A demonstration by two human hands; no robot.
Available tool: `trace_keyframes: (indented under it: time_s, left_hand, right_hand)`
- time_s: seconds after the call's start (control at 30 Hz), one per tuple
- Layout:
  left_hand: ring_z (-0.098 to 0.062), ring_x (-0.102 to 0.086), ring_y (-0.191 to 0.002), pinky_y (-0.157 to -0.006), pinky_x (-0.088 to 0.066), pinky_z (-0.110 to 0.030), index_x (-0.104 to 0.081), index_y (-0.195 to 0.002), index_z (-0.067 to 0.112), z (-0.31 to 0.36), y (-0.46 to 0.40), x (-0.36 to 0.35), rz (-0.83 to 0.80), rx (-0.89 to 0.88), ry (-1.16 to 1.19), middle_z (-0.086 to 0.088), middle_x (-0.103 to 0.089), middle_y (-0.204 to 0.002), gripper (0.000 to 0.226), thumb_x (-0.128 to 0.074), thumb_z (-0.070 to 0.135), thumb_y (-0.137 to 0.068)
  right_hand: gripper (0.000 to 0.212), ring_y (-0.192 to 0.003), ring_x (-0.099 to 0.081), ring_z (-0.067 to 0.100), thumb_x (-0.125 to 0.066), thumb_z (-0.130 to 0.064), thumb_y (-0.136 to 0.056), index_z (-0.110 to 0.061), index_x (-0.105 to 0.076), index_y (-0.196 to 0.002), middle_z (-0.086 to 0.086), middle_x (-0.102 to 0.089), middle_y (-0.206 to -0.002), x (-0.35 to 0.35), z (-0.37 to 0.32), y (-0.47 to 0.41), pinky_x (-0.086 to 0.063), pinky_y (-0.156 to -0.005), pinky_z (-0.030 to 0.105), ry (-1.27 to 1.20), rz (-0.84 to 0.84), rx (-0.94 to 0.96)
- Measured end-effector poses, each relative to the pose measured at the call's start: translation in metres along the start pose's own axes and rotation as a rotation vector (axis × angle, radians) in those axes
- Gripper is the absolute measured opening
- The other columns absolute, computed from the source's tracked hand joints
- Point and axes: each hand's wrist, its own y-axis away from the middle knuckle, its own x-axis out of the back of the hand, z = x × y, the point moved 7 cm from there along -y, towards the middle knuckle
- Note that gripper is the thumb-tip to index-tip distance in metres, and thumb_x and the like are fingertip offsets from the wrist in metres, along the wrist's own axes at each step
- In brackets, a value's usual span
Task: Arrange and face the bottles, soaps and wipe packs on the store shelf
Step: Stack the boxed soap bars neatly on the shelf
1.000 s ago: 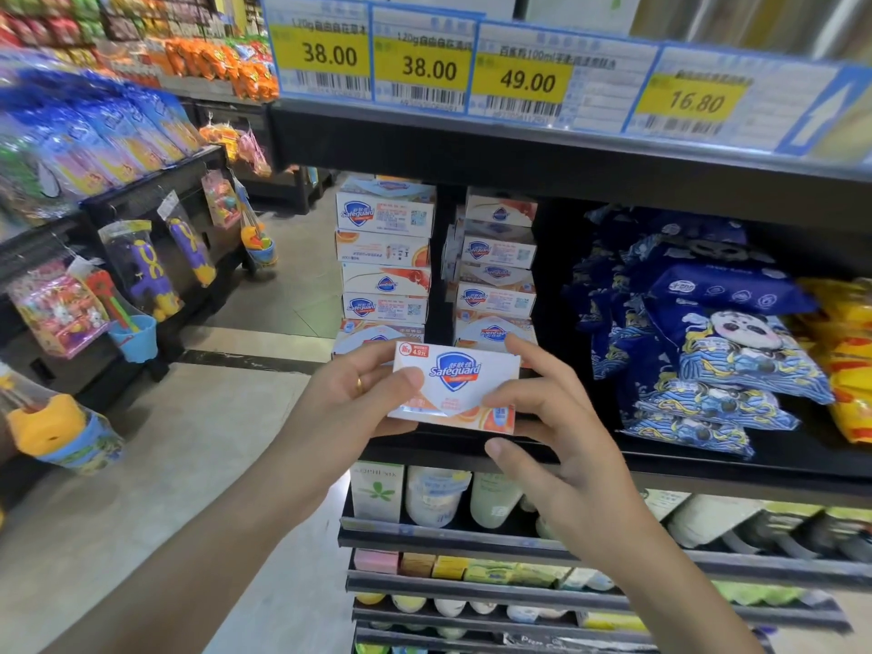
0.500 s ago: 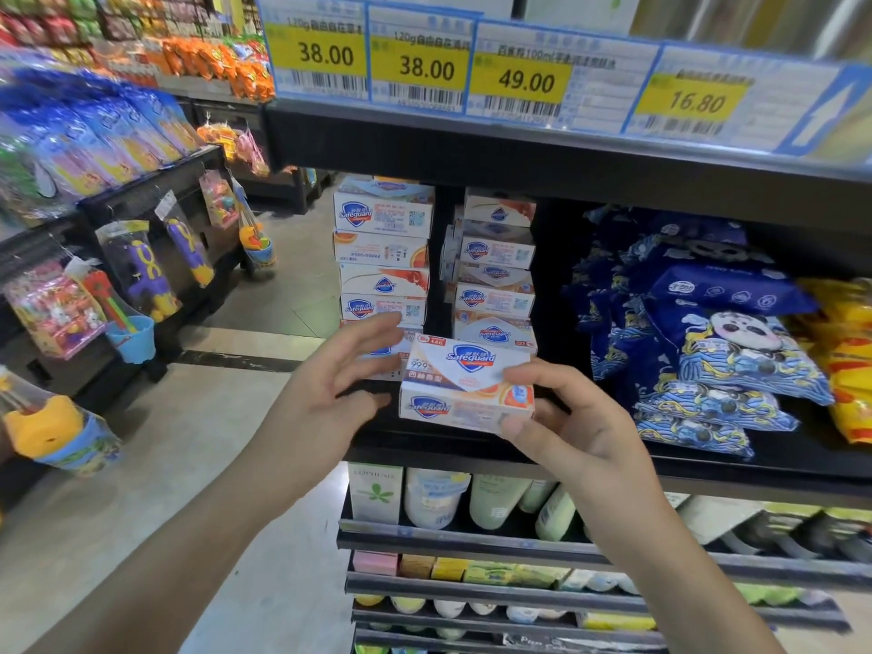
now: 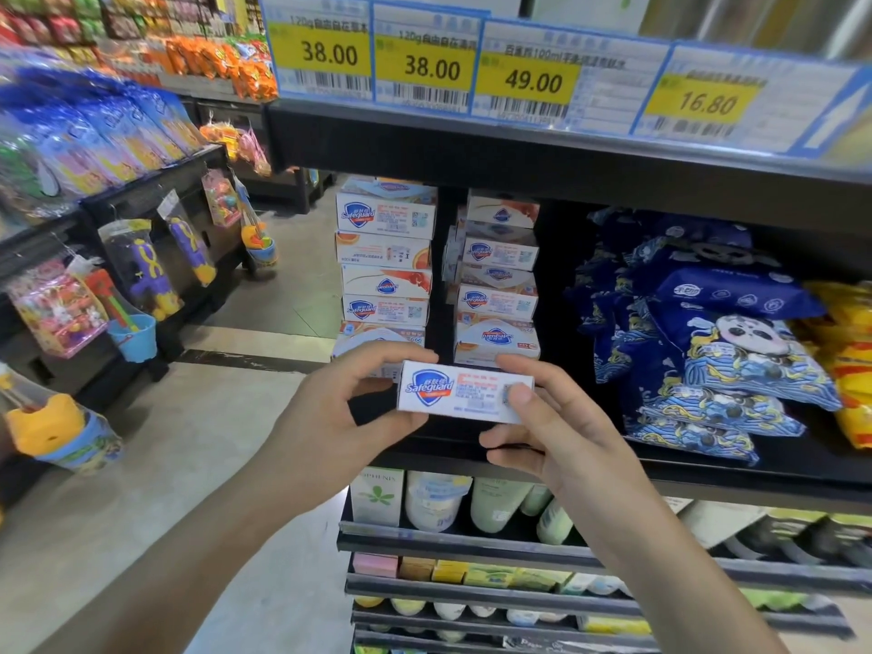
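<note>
A white soap box with a blue shield logo is held in front of the middle shelf, its narrow side toward me. My left hand grips its left end and my right hand pinches its right end, thumb on the front. Behind it stand two stacks of the same soap boxes, a left stack and a right stack. Dark blue wipe packs with a panda print lie heaped to the right. Bottles stand on the shelf below.
The black shelf edge runs under my hands. Price tags hang on the shelf above. Yellow packs sit at the far right. A rack of hanging toys lines the aisle at left, with tiled floor between.
The soap box has been turned from its broad face to its narrow side, and both hands have shifted to hold its ends.
</note>
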Motion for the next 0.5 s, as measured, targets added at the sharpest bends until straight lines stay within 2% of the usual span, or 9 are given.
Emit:
trace_keyframes:
  time_s: [0.07, 0.17, 0.23, 0.3, 0.4, 0.5]
  left_hand:
    - [-0.009, -0.061, -0.125, -0.103, -0.053, -0.039, -0.066, -0.121, 0.040, -0.002, -0.001, -0.001, -0.014, 0.016, 0.016, 0.019, -0.069, -0.124, 0.046, -0.080, 0.012, -0.087]
    - [-0.014, -0.061, -0.126, -0.107, -0.050, -0.045, -0.065, -0.124, 0.038, -0.004, -0.002, 0.000, -0.037, 0.046, 0.042, 0.017, -0.070, -0.127, 0.043, -0.080, 0.018, -0.089]
    - [-0.015, -0.062, -0.126, -0.108, -0.050, -0.047, -0.064, -0.126, 0.036, -0.005, -0.003, 0.002, -0.040, 0.064, 0.069, 0.016, -0.070, -0.128, 0.042, -0.079, 0.022, -0.089]
    - [-0.015, -0.063, -0.125, -0.107, -0.050, -0.048, -0.064, -0.127, 0.034, -0.005, -0.004, 0.004, -0.030, 0.078, 0.104, 0.015, -0.070, -0.127, 0.043, -0.077, 0.025, -0.087]
    - [-0.012, -0.067, -0.119, -0.105, -0.053, -0.043, -0.064, -0.126, 0.033, -0.006, -0.005, 0.005, -0.030, 0.118, 0.145, 0.014, -0.073, -0.123, 0.042, -0.075, 0.026, -0.086]
    - [-0.010, -0.069, -0.115, -0.104, -0.053, -0.040, -0.068, -0.124, 0.030, -0.010, -0.005, 0.006, -0.039, 0.219, 0.234, 0.012, -0.075, -0.119, 0.036, -0.073, 0.019, -0.090]
  right_hand:
    - [0.044, -0.099, -0.073, 0.024, -0.065, -0.048, -0.083, -0.038, -0.067, -0.126, 0.002, -0.071, -0.120, 0.001, 0.000, 0.000, -0.059, -0.094, 0.045, 0.026, 0.011, 0.010]
    - [0.048, -0.113, -0.070, 0.013, -0.064, -0.050, -0.084, -0.043, -0.061, -0.131, -0.013, -0.069, -0.127, 0.001, -0.004, 0.002, -0.056, -0.098, 0.040, 0.068, 0.025, 0.069]
    - [0.049, -0.120, -0.065, 0.006, -0.067, -0.043, -0.086, -0.041, -0.058, -0.134, -0.020, -0.065, -0.131, 0.002, -0.008, 0.003, -0.055, -0.099, 0.034, 0.103, 0.021, 0.129]
    - [0.046, -0.125, -0.061, 0.005, -0.076, -0.036, -0.087, -0.035, -0.058, -0.129, -0.022, -0.063, -0.133, 0.004, -0.010, 0.004, -0.055, -0.098, 0.029, 0.124, 0.030, 0.189]
    - [0.038, -0.132, -0.057, 0.010, -0.079, -0.028, -0.083, -0.025, -0.051, -0.108, -0.018, -0.056, -0.141, 0.008, -0.012, 0.002, -0.048, -0.107, 0.039, 0.145, 0.057, 0.284]
    - [0.038, -0.142, -0.047, 0.015, -0.074, -0.023, -0.085, -0.027, -0.042, -0.105, -0.014, -0.044, -0.152, 0.002, -0.017, 0.004, -0.041, -0.114, 0.044, 0.253, 0.011, 0.371]
